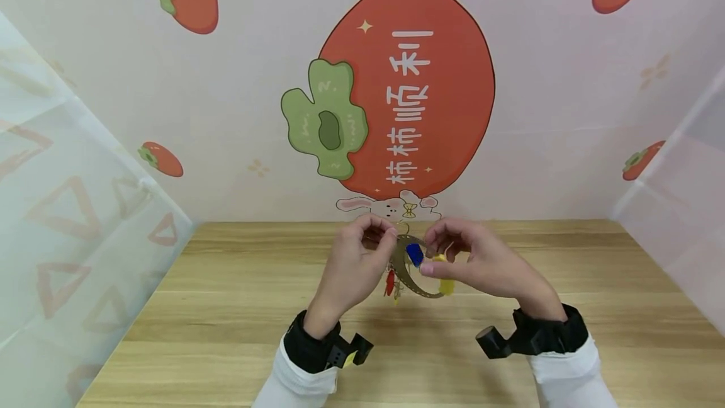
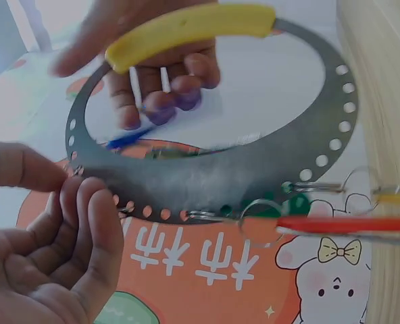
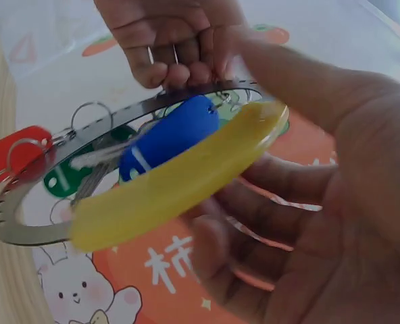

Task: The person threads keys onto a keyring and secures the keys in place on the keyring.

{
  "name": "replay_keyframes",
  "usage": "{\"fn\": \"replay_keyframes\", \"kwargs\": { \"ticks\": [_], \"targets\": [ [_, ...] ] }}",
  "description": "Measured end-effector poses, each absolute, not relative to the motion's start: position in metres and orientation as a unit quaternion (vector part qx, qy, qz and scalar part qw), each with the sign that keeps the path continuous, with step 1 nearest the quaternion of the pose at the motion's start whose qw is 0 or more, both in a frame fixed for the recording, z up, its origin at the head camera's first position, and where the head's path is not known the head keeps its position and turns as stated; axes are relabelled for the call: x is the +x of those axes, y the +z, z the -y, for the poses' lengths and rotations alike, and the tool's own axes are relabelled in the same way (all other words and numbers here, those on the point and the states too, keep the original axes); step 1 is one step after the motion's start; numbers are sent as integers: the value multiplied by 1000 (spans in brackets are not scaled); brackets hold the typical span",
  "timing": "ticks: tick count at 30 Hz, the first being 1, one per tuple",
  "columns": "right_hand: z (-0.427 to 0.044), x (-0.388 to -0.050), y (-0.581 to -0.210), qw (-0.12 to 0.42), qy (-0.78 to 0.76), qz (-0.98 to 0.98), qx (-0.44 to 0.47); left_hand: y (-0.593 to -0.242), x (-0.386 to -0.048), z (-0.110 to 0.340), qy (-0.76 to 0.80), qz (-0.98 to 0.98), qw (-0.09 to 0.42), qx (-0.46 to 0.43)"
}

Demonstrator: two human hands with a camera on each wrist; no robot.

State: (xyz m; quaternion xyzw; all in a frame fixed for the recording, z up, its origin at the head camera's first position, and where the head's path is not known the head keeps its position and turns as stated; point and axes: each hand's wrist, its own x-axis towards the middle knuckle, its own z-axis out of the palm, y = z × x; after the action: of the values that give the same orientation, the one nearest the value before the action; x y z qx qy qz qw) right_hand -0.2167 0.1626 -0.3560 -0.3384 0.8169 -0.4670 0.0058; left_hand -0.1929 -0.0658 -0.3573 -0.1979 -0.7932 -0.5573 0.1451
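Observation:
Above the table, my left hand [image 1: 352, 264] pinches the edge of a large metal key ring [image 2: 207, 179] with a row of holes and a yellow handle sleeve [image 3: 180, 185]. A blue key tag [image 3: 169, 133] hangs inside the hoop from a small clip near the left fingertips. My right hand [image 1: 484, 260] is beside the sleeve, fingers loosely bent and thumb apart; no grip on the blue tag shows. A red key tag [image 2: 342, 224], a yellow key tag [image 2: 396, 194] and a green key tag [image 3: 61, 181] with keys [image 3: 95, 165] also hang from the ring.
The wooden table [image 1: 226, 332] lies beneath both hands. Behind it rises a pale backdrop [image 1: 243, 93] printed with persimmons and a rabbit. A white sheet with triangles [image 1: 73, 213] slopes along the left side. Each wrist wears a black camera band [image 1: 546, 335].

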Motion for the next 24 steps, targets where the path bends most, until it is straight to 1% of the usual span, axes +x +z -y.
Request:
{"fn": "replay_keyframes", "kwargs": {
  "ticks": [4, 6, 9, 15, 19, 21, 24],
  "targets": [
    [-162, -218, -358, 7, -437, -829, -349, -359, -196, 69, -574, 784, 161, -173],
    [-162, -219, -358, -1, -443, -829, -343, -359, -197, 70, -576, 783, 170, -165],
    [-162, -219, -357, -35, -456, -828, -325, -359, -199, 71, -566, 792, 170, -155],
    [-159, -213, -354, -124, -462, -819, -317, -359, -198, 73, -509, 837, 132, -150],
    [-156, -208, -351, -160, -450, -820, -316, -356, -195, 76, -491, 850, 117, -151],
    [-155, -207, -350, -173, -443, -819, -321, -354, -193, 76, -490, 850, 122, -153],
    [-154, -206, -350, -187, -432, -817, -335, -352, -191, 75, -478, 846, 142, -190]
  ]
}}
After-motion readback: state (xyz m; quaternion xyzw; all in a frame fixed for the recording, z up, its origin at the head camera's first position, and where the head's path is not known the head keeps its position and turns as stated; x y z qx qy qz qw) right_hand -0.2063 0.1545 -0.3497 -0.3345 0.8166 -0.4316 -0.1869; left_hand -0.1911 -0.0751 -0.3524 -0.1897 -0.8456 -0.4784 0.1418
